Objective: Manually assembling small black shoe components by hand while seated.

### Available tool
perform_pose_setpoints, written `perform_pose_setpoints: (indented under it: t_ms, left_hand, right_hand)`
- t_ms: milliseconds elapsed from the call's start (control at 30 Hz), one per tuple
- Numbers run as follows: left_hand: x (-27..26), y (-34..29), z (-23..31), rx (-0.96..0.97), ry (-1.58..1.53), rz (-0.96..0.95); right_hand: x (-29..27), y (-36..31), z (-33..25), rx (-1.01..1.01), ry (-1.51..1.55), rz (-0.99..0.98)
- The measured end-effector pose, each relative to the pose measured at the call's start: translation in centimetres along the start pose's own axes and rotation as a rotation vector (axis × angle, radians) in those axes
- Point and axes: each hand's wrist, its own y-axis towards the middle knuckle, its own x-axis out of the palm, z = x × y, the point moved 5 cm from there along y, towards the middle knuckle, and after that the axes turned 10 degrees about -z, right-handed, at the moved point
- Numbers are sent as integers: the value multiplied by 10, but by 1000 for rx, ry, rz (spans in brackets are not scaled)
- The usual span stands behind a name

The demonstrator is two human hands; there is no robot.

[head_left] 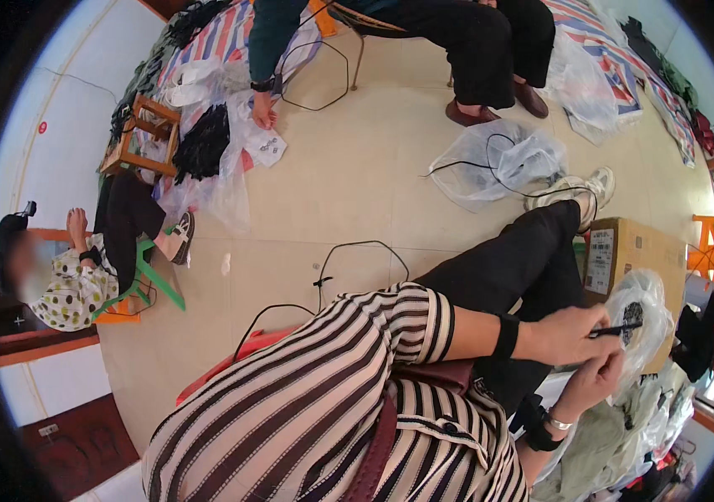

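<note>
My left hand (568, 335) is closed, with a thin dark strip-like piece (616, 330) sticking out from its fingertips. Just below it, my right hand (589, 386) has its fingers bent together close to the left fingers. What the right fingers pinch, if anything, is too small to make out. Beyond both hands stands a clear plastic bag (657, 322) with black pieces showing inside. The bag is in front of a cardboard box (637, 251) with a white label. Each wrist wears a black band.
Pale green plastic-wrapped goods (600, 452) are heaped below my hands. Another clear bag (491, 159) and black cables lie on the tiled floor (323, 192). A seated person (77, 280) is at left; another, in dark trousers (466, 38), sits at the top near a wooden stool (146, 138).
</note>
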Motion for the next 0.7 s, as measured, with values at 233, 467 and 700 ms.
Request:
perform_pose_setpoints:
  t_ms: [233,467,700]
  left_hand:
    - [-12,5,-13,-58,-5,50]
    - [-17,3,-8,20,85,122]
    - [-20,8,-9,70,117,92]
  right_hand:
    - [10,4,8,133,-33,-96]
    - [17,15,-4,196,294,-66]
    - [17,17,-6,211,187,-20]
